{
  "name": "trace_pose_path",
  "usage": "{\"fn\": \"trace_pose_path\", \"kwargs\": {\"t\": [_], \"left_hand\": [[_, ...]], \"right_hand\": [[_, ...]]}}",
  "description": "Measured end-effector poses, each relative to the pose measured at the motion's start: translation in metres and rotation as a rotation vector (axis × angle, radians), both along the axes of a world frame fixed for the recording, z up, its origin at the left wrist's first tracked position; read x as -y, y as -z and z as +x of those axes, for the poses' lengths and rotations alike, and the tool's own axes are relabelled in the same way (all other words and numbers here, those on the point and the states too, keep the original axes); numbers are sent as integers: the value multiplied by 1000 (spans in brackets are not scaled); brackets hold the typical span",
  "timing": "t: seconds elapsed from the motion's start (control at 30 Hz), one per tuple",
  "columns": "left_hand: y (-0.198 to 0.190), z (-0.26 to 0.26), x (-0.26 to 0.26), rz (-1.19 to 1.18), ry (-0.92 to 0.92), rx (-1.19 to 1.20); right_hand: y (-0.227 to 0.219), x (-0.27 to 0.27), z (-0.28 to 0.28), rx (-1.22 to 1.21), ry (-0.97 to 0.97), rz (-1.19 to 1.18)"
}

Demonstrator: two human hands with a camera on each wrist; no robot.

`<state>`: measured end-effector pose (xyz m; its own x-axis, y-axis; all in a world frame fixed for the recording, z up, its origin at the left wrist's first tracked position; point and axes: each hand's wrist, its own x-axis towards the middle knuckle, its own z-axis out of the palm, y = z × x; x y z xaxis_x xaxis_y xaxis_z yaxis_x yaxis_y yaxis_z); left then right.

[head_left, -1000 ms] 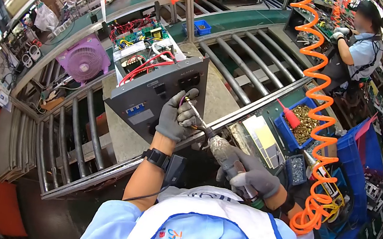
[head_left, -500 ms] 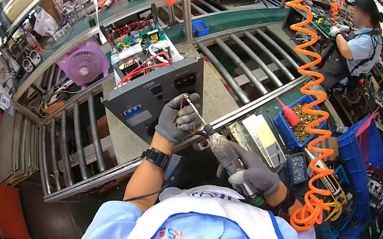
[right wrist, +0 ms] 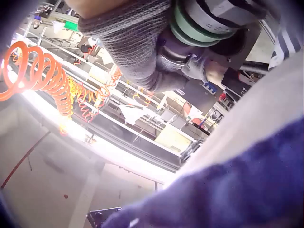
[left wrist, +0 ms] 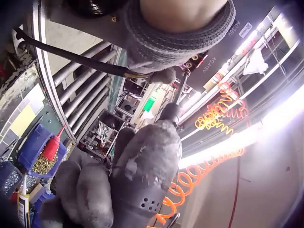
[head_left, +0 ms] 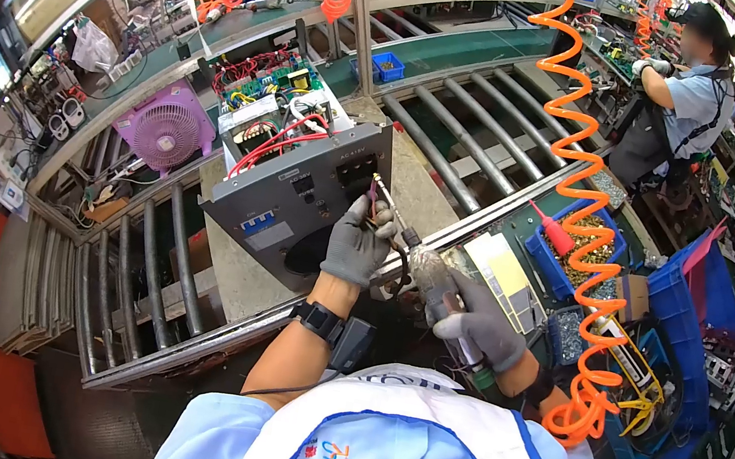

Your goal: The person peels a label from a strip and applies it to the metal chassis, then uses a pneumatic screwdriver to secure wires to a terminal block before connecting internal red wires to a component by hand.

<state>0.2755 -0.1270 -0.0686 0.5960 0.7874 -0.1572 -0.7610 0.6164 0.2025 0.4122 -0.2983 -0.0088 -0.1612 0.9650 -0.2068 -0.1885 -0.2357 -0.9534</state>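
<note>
- Head view shows the grey panel point(head_left: 296, 193) of an open power unit standing tilted on the roller conveyor point(head_left: 462, 129), with red wires point(head_left: 271, 138) and a green circuit board point(head_left: 267, 77) behind it
- Gloved left hand point(head_left: 357, 242) rests against the panel's right lower part, its fingertips curled round the thin bit point(head_left: 388, 204) of the pneumatic screwdriver point(head_left: 431, 284), steadying it near the black socket point(head_left: 356, 169)
- Gloved right hand point(head_left: 482, 327) is wrapped round the screwdriver's body, low and to the right of the panel; the orange coiled air hose point(head_left: 585, 208) runs up from the tool's rear end
- Left wrist view shows the same tool point(left wrist: 152, 171) from behind, gripped in the grey glove, with its bit reaching up to the panel's edge beside the printed labels; whether a screw sits on the tip cannot be told
- Right wrist view shows little beyond the glove cuff point(right wrist: 128, 42) and the tool's green collar point(right wrist: 190, 28)
- Step in hand, as I judge it: seating the bit at a fastening point on the panel face by the socket
- Next move likely calls for keeping the bit square to the panel, pressing straight along its axis, and holding the guiding fingers clear of the spinning tip
- Blue bin of brass screws point(head_left: 581, 231) lies to the right, near the hose
</note>
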Motion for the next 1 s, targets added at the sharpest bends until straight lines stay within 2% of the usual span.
{"fn": "trace_pose_path", "kwargs": {"t": [0.07,0.1,0.27,0.33,0.37,0.43,0.5,0.57,0.63,0.67,0.73,0.77,0.87,0.93,0.97,1.0], "left_hand": [[6,6,-4,13,-80,-34],[10,7,-8,-28,-49,-3],[16,13,-24,-94,-98,-5],[14,14,-24,-10,-41,-40],[13,15,-21,-15,-37,-42],[-13,19,-12,-128,-91,-137],[1,21,-19,-103,-87,-137],[15,18,-26,-82,-80,-142],[12,15,-26,35,-27,-136],[9,21,-28,-101,-141,-163],[-22,19,-12,-169,-134,-150],[-14,19,-15,-169,-128,-150],[9,9,-22,-101,-107,-118],[16,-8,-7,916,-233,-1242],[33,-22,-12,903,-271,-1181],[50,-23,-19,903,-295,-1100]], "right_hand": [[6,-8,0,29,61,5],[10,-12,0,72,85,44],[7,-24,-3,93,71,138],[5,-26,-5,96,63,150],[5,-26,-6,173,74,163],[4,-27,-7,254,91,182],[3,-26,-9,304,114,227],[-9,-25,-10,315,117,173],[-10,-26,-10,289,126,100],[-11,-26,-9,283,144,92],[-16,-29,-10,328,76,115],[-11,-28,-13,235,114,159],[-12,-26,-13,241,101,140],[-9,-23,-17,189,151,159],[-12,-19,-17,27,83,97],[-14,-14,-20,17,112,204]]}}
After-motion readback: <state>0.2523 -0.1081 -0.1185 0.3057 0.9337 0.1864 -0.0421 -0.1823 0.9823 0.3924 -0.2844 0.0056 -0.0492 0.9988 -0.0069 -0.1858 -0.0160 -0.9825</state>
